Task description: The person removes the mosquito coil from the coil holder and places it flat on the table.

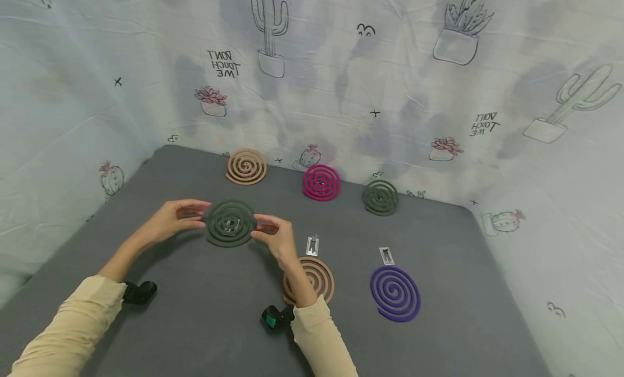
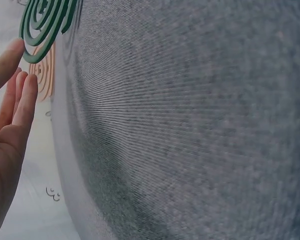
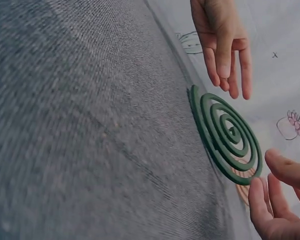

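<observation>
A dark green mosquito coil (image 1: 231, 223) lies nearly flat between the two hands, with a small metal stand (image 1: 232, 226) showing at its centre. My left hand (image 1: 177, 221) is at the coil's left side, thumb and fingers extended; the right wrist view shows this left hand (image 3: 225, 45) apart from the coil. At the right edge is my right hand (image 1: 278, 237), thumb and fingers spread close to the rim. In the right wrist view the right hand's fingertips (image 3: 257, 187) are at the green coil's edge (image 3: 235, 170); whether they touch it is hard to tell.
Tan (image 1: 246, 167), pink (image 1: 322, 182) and green (image 1: 380, 197) coils line the back of the grey table (image 1: 205, 323). Nearer lie another tan coil (image 1: 322, 274), partly under the right forearm, a purple coil (image 1: 395, 294) and two metal stands (image 1: 312, 246). Patterned cloth (image 1: 317, 84) borders the table.
</observation>
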{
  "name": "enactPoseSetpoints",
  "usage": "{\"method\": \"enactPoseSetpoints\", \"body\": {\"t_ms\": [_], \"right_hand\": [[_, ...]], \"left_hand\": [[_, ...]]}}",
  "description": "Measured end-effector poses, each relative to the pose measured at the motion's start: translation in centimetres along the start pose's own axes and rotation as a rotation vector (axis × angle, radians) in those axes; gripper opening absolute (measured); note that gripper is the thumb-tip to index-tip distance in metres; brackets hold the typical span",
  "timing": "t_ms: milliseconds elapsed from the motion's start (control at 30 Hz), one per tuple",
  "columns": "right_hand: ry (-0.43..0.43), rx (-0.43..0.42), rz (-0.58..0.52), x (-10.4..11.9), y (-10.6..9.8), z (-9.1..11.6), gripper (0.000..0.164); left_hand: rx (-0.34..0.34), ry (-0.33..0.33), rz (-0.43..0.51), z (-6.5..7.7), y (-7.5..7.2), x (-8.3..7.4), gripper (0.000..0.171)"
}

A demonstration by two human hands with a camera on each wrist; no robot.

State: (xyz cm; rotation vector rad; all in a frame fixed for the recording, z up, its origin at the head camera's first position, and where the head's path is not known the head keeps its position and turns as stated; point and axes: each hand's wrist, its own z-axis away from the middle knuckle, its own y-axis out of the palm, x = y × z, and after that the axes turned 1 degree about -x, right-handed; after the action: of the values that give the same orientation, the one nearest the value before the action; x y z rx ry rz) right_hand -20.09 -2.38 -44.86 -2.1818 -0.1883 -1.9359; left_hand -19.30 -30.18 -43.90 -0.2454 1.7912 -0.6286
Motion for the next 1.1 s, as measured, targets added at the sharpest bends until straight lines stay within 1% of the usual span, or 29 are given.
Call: {"method": "enactPoseSetpoints", "body": {"t_ms": [133,200,367,500,567,667,833,1100], "right_hand": [[0.025,-0.066,0.050,-0.2,0.5,-0.3,0.036],[0.037,-0.090,0.070,-0.3,0.6,-0.5,0.037],[0.052,-0.119,0.120,-0.4,1.2,-1.0,0.043],[0.055,-0.149,0.206,-0.5,1.5,-1.3,0.045],[0.059,-0.154,0.229,-0.5,1.7,-1.4,0.046],[0.073,-0.150,0.235,-0.6,1.8,-1.6,0.047],[0.084,-0.142,0.230,-0.6,1.8,-1.7,0.049],[0.049,-0.170,0.241,-0.7,2.0,-1.7,0.049]], "left_hand": [[0.010,-0.026,-0.051,-0.4,0.1,0.0,0.050],[0.006,-0.023,-0.077,-0.6,0.2,0.0,0.050],[0.012,-0.002,-0.150,-1.3,0.5,0.0,0.052],[0.022,-0.021,-0.197,-1.5,0.6,0.0,0.055],[0.024,-0.036,-0.202,-1.5,0.6,0.0,0.056],[0.027,-0.046,-0.204,-1.7,0.7,0.2,0.056],[0.029,-0.034,-0.220,-1.9,0.8,0.4,0.058],[0.056,-0.048,-0.217,-1.9,0.6,0.0,0.059]]}}
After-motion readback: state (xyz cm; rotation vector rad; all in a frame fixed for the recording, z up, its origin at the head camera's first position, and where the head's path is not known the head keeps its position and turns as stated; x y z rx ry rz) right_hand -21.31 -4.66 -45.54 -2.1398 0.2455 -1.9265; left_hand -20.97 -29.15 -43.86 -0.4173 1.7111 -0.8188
